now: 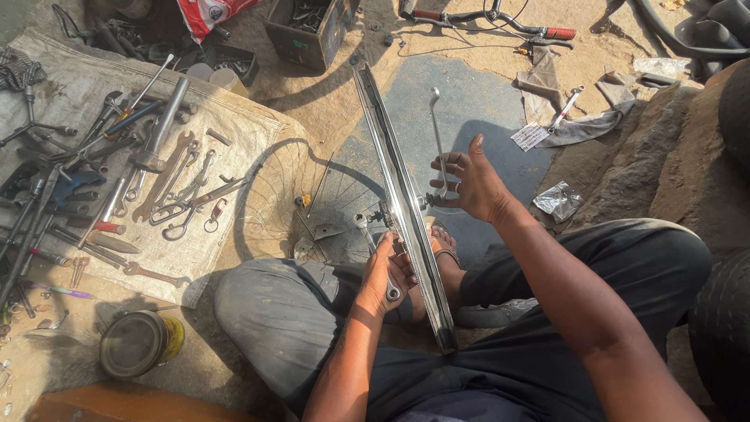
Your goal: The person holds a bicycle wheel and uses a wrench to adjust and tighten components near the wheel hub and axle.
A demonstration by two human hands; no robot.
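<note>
Seated cross-legged on the ground, the person holds a bicycle wheel (402,203) upright and edge-on between the knees. Left hand (384,273) is closed around a short wrench (376,258) set at the hub (388,217) on the left face of the wheel. Right hand (467,186) grips a long slender spanner (437,141) near its lower end, fingers curled, thumb raised, on the opposite side of the hub.

Handling: the chrome rim is judged stiff, smooth and probably slippery; the spokes (344,195) are thin and likely to bend if loaded. Support is best taken at the rim or axle, not the spokes.

Left of the wheel, a cloth (234,133) on the ground carries many wrenches, pliers and rods. A round tin (137,342) lies near the left knee. A dark box (308,31) and handlebars (500,19) sit farther off.

Hub fasteners are hidden by the rim and hands. The far rim end lies in shadow.
</note>
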